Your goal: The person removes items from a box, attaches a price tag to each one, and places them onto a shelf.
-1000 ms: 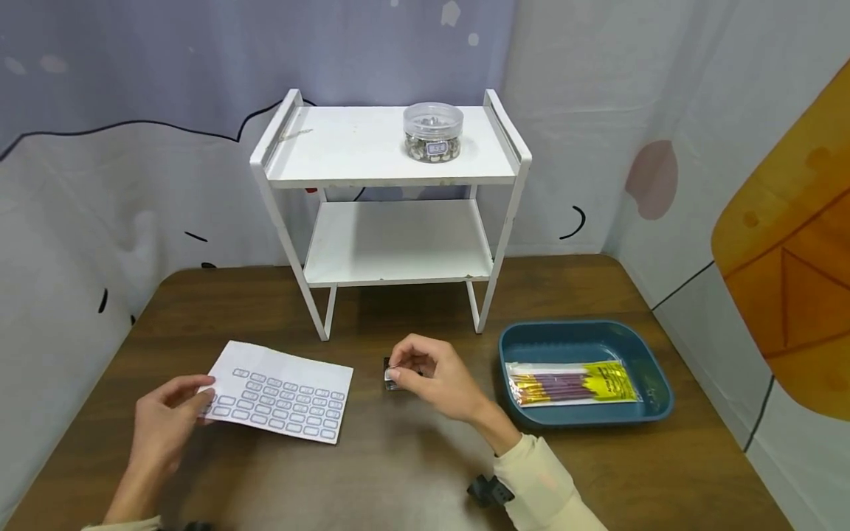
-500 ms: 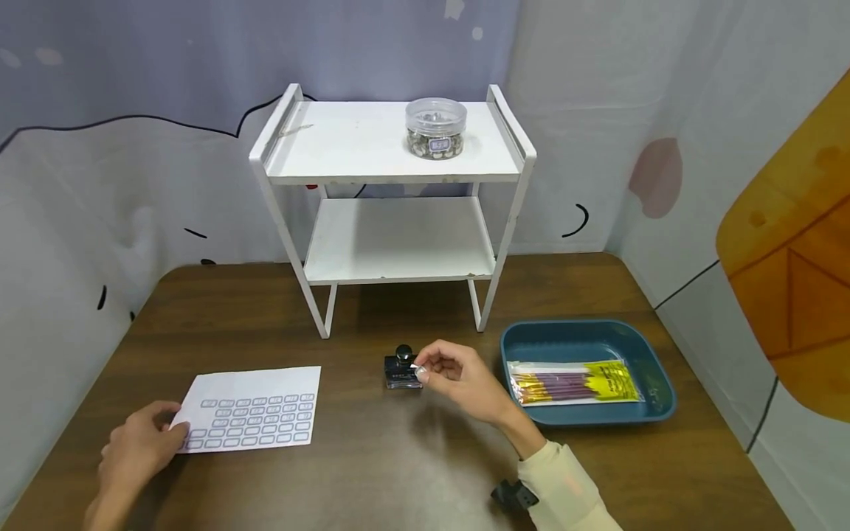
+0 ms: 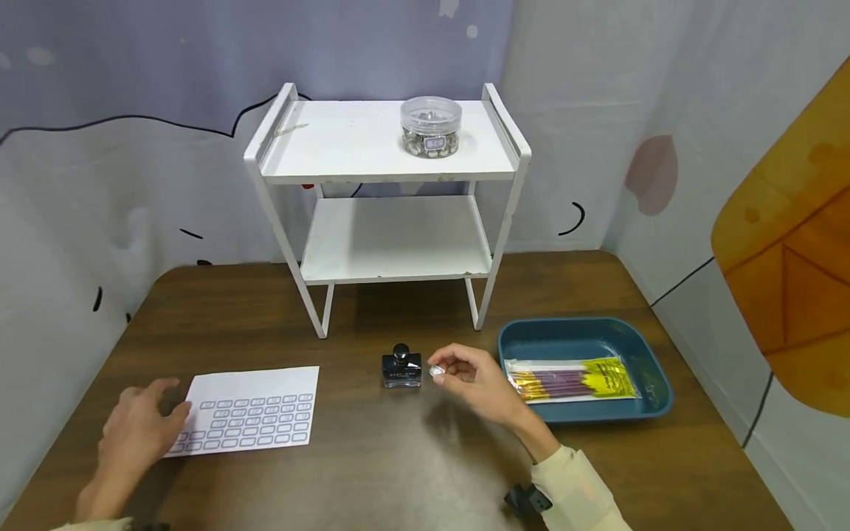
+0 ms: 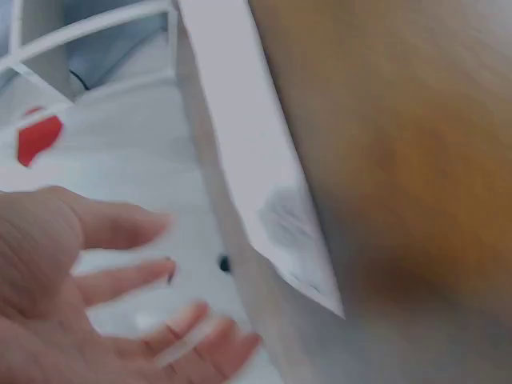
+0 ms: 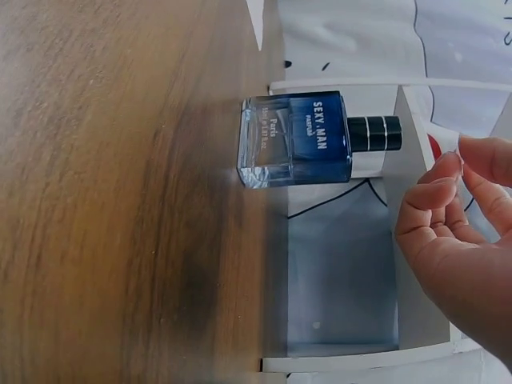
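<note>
My right hand [image 3: 481, 387] pinches a small white sticker [image 3: 436, 370] between thumb and fingertips, just right of a dark blue perfume bottle [image 3: 401, 370]. The bottle stands upright on the table with its black cap on, and its printed front [image 5: 300, 140] faces the right wrist camera. At the left, a white sheet of printed labels [image 3: 249, 409] lies on the table, its printed rows towards the near side. My left hand [image 3: 136, 428] is at the sheet's left edge, thumb and fingers apart. In the left wrist view the fingers are spread and blurred, beside the sheet [image 4: 248, 120].
Behind the bottle stands a white two-tier shelf [image 3: 398, 240]. On its top tier is a clear labelled jar [image 3: 431, 129] of small pale pieces. A blue tray [image 3: 584, 417] at the right holds a packet of purple and gold sticks [image 3: 564, 380].
The label sheet has come down to the table, further left, and my left hand has let go of it. My right hand has drawn away rightward from the bottle, holding the sticker.
</note>
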A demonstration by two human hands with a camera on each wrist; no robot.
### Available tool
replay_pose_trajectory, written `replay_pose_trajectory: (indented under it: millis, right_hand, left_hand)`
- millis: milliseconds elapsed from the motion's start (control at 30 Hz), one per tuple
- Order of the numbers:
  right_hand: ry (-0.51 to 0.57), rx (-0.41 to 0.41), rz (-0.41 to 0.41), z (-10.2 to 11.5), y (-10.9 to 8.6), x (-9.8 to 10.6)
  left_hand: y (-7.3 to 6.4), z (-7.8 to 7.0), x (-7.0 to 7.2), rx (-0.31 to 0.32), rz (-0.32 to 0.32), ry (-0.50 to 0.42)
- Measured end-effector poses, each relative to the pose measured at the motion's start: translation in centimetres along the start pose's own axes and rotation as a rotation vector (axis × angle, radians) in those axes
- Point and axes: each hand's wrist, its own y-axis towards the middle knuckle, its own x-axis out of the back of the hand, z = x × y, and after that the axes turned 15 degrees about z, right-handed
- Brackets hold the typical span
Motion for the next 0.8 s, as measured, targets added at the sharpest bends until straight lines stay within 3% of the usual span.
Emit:
replay_pose_trajectory:
  millis: [100, 200, 300, 467, 533, 600, 800]
  right_hand:
    - [-0.008, -0.005, -0.013, -0.1, -0.3, 0.1]
    - [-0.016, -0.008, -0.020, -0.1, -0.3, 0.1]
    - [-0.019, -0.010, -0.025, -0.2, -0.4, 0.1]
    - [-0.017, -0.016, -0.048, -0.3, -0.9, 0.4]
    - [-0.018, -0.015, -0.061, -0.4, -1.1, 0.5]
    - [-0.015, -0.015, -0.070, -0.4, -1.2, 0.6]
    - [0.008, -0.017, -0.087, -0.4, -1.4, 0.9]
  left_hand:
    - [0.0, -2.8, -1.1, -0.284, -0.203, 0.018]
    - [0.2, -6.1, -2.8, -0.562, -0.296, 0.084]
    - [0.4, -9.3, -4.7, -0.782, -0.272, 0.150]
    - [1.4, -13.7, -7.6, -1.073, -0.183, 0.124]
    - [2.1, -14.9, -8.5, -1.153, -0.163, 0.097]
    - [2.7, -16.0, -9.2, -1.190, -0.138, 0.071]
    - [4.0, -17.8, -10.5, -1.196, -0.018, -0.002]
